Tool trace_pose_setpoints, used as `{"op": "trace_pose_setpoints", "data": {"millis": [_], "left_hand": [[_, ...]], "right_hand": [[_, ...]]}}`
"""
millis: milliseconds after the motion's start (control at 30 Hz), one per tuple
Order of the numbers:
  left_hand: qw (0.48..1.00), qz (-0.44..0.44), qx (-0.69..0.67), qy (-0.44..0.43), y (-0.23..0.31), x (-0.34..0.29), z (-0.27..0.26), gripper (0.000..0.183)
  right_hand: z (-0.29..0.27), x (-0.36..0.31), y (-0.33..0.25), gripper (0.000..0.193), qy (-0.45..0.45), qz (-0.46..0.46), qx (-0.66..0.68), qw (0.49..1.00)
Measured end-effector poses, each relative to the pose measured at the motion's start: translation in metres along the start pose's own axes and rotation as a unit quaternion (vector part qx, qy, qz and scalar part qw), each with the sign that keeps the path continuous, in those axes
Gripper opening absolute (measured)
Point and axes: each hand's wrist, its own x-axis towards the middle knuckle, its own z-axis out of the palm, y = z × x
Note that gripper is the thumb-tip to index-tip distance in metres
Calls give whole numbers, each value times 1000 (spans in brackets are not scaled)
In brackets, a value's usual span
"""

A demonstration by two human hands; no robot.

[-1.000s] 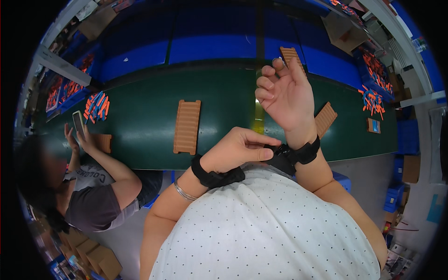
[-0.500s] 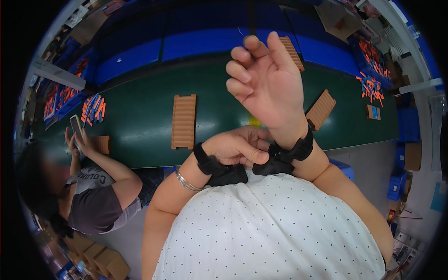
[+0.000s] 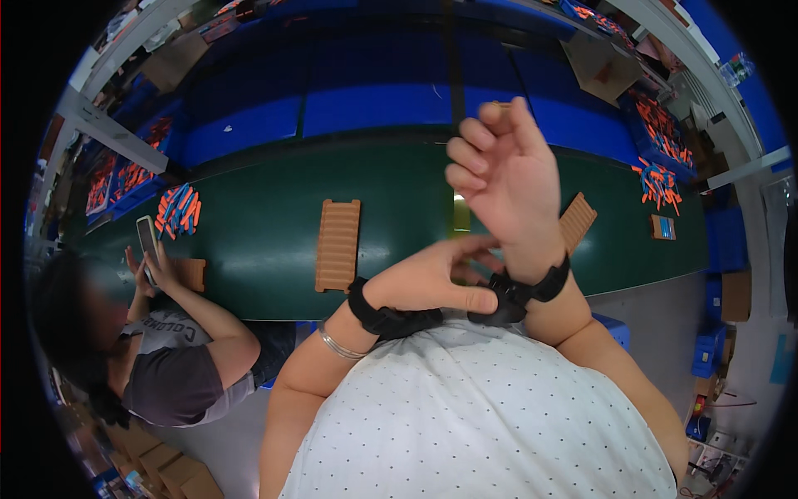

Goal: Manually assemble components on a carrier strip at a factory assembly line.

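My right hand (image 3: 515, 179) is raised above the bench, palm toward me, its fingers loosely curled and nothing in the palm. A black strap with a small black device (image 3: 505, 298) goes round that wrist. My left hand (image 3: 436, 274) reaches across to it, thumb beside the device and slightly blurred fingers spread at the right wrist. Another black strap (image 3: 363, 306) and silver bangles (image 3: 337, 343) are on my left wrist. Beyond the left hand, a ribbed tan tray (image 3: 338, 245) lies on the green bench (image 3: 258, 241). A second ribbed tray (image 3: 578, 220) is partly hidden behind my right forearm.
At left a person (image 3: 179, 358) holds a phone (image 3: 148, 239) near a tan tray (image 3: 191, 273). Orange and blue pieces lie in a left pile (image 3: 179, 210) and a right pile (image 3: 658, 183). Blue bins (image 3: 241, 116) line the bench's far side.
My left thumb and fingers have spread apart at the right wrist's strap. The view has shifted, so the bench and trays appear lower. My right hand stays raised with curled fingers.
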Motion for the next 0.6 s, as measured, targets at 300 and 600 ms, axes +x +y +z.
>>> {"op": "trace_pose_setpoints", "data": {"millis": [300,600], "left_hand": [[960,88,151,220,15,-50,-29,51],[948,20,109,298,-9,-27,-32,38]], "right_hand": [[-153,-37,-63,30,144,-103,-796,579],[-258,-26,-72,55,39,51,-919,389]]}}
